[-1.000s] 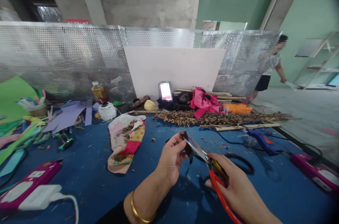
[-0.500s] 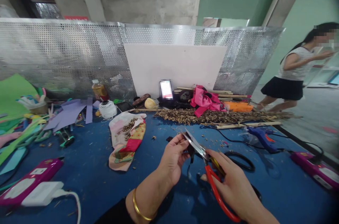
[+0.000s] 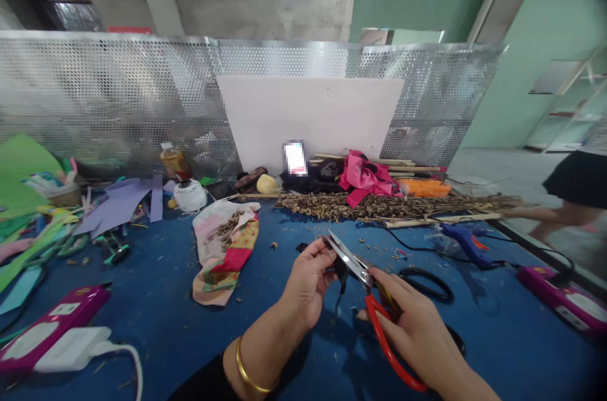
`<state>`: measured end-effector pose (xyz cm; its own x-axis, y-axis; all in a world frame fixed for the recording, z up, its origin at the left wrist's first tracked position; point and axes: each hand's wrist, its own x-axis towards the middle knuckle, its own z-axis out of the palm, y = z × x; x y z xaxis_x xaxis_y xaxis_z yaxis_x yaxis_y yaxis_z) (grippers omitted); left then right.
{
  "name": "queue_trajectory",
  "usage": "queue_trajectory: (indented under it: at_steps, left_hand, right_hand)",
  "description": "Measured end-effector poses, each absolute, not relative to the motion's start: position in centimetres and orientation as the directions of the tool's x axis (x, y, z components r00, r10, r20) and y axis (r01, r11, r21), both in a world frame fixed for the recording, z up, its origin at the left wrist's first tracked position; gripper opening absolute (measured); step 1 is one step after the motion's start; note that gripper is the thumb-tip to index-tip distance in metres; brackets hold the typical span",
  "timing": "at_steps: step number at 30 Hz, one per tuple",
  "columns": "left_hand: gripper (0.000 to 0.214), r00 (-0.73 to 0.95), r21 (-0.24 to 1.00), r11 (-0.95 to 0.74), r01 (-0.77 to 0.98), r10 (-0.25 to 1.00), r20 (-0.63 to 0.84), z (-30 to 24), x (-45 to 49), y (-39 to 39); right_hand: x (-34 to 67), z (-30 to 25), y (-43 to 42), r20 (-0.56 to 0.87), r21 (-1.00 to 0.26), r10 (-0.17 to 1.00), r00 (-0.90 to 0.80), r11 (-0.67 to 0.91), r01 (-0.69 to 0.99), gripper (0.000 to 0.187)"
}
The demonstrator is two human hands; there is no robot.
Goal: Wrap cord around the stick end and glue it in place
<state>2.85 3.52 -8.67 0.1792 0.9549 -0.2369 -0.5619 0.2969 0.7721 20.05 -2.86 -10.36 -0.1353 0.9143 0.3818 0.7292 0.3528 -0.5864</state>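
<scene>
My left hand (image 3: 308,284) is closed in a pinch on a small dark strip of material (image 3: 339,269), held just above the blue table (image 3: 156,325). My right hand (image 3: 417,331) grips red-handled scissors (image 3: 374,312), fingers through the loops. The steel blades (image 3: 348,255) point up and left and meet the dark strip at my left fingertips. A gold bangle (image 3: 244,372) sits on my left wrist.
A patterned cloth with dried bits (image 3: 225,249) lies left of my hands. Dried stalks (image 3: 398,206), pink fabric (image 3: 365,178), a blue glue gun (image 3: 467,243), a black cable loop (image 3: 427,284), power strips (image 3: 45,328), coloured paper (image 3: 28,198), a perforated metal screen (image 3: 118,97). Someone passes at far right (image 3: 576,189).
My hands and the scissors have stayed nearly in place, shifting slightly left. The person beyond the table has walked to the right and is now mostly out of frame.
</scene>
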Motion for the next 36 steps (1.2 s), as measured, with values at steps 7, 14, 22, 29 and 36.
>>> queue_trajectory:
  at_steps: [7, 14, 22, 29, 36]
  left_hand:
    - [0.027, 0.194, 0.762, 0.295, -0.576, 0.955, -0.223, -8.6, 2.8, 3.6]
    - [0.028, 0.196, 0.742, 0.298, -0.601, 0.955, -0.224, -8.5, 2.8, 3.5]
    - [0.024, 0.174, 0.713, 0.324, -0.622, 0.945, -0.277, -7.5, 2.6, 3.4]
    - [0.013, 0.057, 0.651, 0.349, -0.674, 0.903, -0.425, -6.7, 2.2, 3.8]
    - [0.006, 0.036, 0.651, 0.331, -0.683, 0.905, -0.423, -6.3, 1.7, 4.1]
  right_hand:
    - [20.1, -10.2, -3.0, 0.39, -0.59, 0.909, -0.149, 0.37, 0.717, 0.047]
    - [20.4, -11.1, -2.7, 0.38, -0.602, 0.916, -0.128, 0.35, 0.718, 0.047]
    - [20.8, -10.6, -2.4, 0.288, -0.749, 0.957, -0.01, 0.232, 0.621, 0.047]
    - [24.1, -8.1, 5.0, 0.226, -0.803, 0.917, 0.329, -0.016, 0.596, 0.056]
    - [28.1, -6.3, 15.4, 0.201, -0.646, 0.83, 0.52, -0.287, 0.708, 0.034]
